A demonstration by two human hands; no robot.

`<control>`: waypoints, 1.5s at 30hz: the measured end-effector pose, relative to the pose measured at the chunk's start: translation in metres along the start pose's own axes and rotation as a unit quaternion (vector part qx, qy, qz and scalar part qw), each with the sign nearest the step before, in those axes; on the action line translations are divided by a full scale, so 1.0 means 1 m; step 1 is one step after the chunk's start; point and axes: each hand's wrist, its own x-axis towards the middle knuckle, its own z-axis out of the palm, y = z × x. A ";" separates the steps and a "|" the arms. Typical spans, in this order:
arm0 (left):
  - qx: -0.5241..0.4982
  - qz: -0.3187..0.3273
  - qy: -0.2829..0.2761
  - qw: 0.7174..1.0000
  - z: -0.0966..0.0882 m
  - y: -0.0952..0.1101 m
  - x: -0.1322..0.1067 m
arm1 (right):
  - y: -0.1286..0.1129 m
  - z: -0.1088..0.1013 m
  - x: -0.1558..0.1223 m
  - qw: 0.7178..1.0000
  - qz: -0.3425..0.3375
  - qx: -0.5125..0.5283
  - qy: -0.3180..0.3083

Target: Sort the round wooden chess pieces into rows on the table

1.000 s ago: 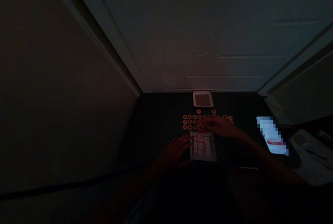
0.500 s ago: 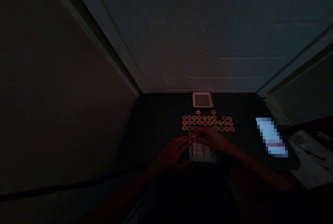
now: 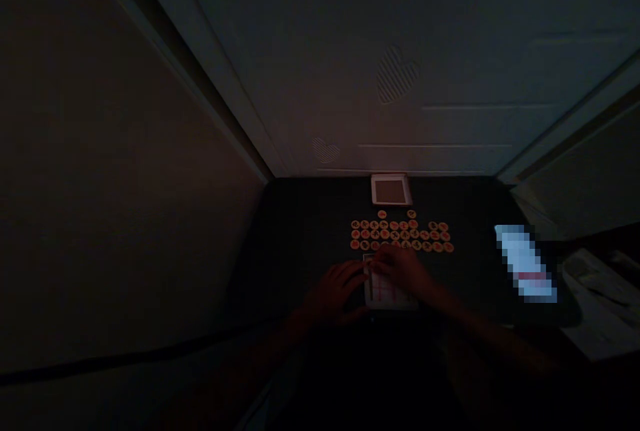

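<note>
In dim light, a shallow pale box point(image 3: 393, 305) lies near the dark table's front edge. Inside it is a white sheet point(image 3: 387, 289) with red lines. My left hand point(image 3: 336, 291) lies along the box's left side, fingers stretched and thumb apart by the near corner. Over the box's far left corner, my right hand point(image 3: 397, 267) has its fingers pinched together; what they hold, if anything, is too dark to make out. Just beyond are rows of round Chinese chess pieces point(image 3: 395, 235) with red or dark characters, partly covered by my right hand.
Another shallow square tray or lid point(image 3: 391, 175) lies at the back against a pale panel with heart patterns point(image 3: 397, 76). A bright, blurred-out phone-like object point(image 3: 525, 261) is on the right. Beyond it are pale papers or packaging point(image 3: 600, 297). A wall point(image 3: 125, 184) rises on the left.
My right hand has shifted slightly left and its fingers have drawn in at the box's far left corner. My left hand stays at the box's side. The view has moved slightly.
</note>
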 end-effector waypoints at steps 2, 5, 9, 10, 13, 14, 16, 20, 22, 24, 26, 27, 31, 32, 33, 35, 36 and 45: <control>-0.002 0.001 0.005 1.000 0.000 0.000 0.000 | 0.000 0.002 0.000 1.000 0.001 -0.007 0.001; -0.003 0.001 0.008 1.000 0.001 -0.001 0.000 | -0.001 0.003 -0.002 1.000 0.008 -0.017 0.002; -0.001 -0.008 0.003 1.000 0.002 0.000 0.000 | -0.004 0.005 -0.006 1.000 -0.003 -0.029 0.005; -0.001 -0.009 0.001 1.000 0.002 0.000 0.000 | -0.003 0.006 -0.006 0.999 -0.003 -0.035 0.006; -0.003 -0.012 -0.003 1.000 0.001 0.001 0.000 | -0.001 0.011 -0.008 0.998 0.010 -0.063 0.008; -0.003 -0.013 -0.004 1.000 0.000 0.001 0.000 | 0.000 0.012 -0.008 0.997 0.013 -0.076 0.007; -0.003 -0.018 -0.007 1.000 -0.001 0.001 0.001 | 0.001 0.014 -0.008 0.995 0.009 -0.103 0.009; -0.009 -0.021 -0.012 1.000 -0.003 0.002 0.002 | 0.000 0.014 -0.008 0.992 -0.014 -0.122 0.022; -0.010 -0.023 -0.013 1.000 -0.003 0.002 0.001 | -0.001 0.014 -0.007 0.993 -0.021 -0.116 0.026; -0.013 -0.025 -0.012 1.000 -0.003 0.002 0.001 | 0.000 0.015 -0.007 0.993 -0.027 -0.112 0.030; -0.016 -0.028 -0.010 0.999 -0.003 0.001 0.001 | 0.001 0.015 -0.007 0.992 -0.029 -0.115 0.034; -0.017 -0.030 -0.009 0.999 -0.003 0.001 0.000 | 0.001 0.015 -0.008 0.992 -0.030 -0.116 0.034; -0.022 -0.035 -0.009 0.999 -0.004 0.000 0.001 | 0.004 0.010 -0.015 0.991 -0.049 -0.116 0.051; -0.023 -0.037 -0.006 0.999 -0.005 0.000 0.001 | 0.005 0.008 -0.018 0.990 -0.058 -0.115 0.057; -0.024 -0.042 -0.002 0.999 -0.005 0.000 0.001 | 0.005 0.005 -0.021 0.989 -0.066 -0.113 0.063; -0.023 -0.057 0.011 0.998 -0.005 0.000 0.001 | 0.007 -0.001 -0.029 0.987 -0.089 -0.110 0.071; -0.021 -0.065 0.019 0.997 -0.004 0.001 0.001 | 0.008 -0.004 -0.033 0.986 -0.104 -0.109 0.075; 0.019 -0.022 0.004 1.000 0.004 0.012 0.009 | 0.036 -0.023 -0.078 0.959 -0.209 -0.137 0.133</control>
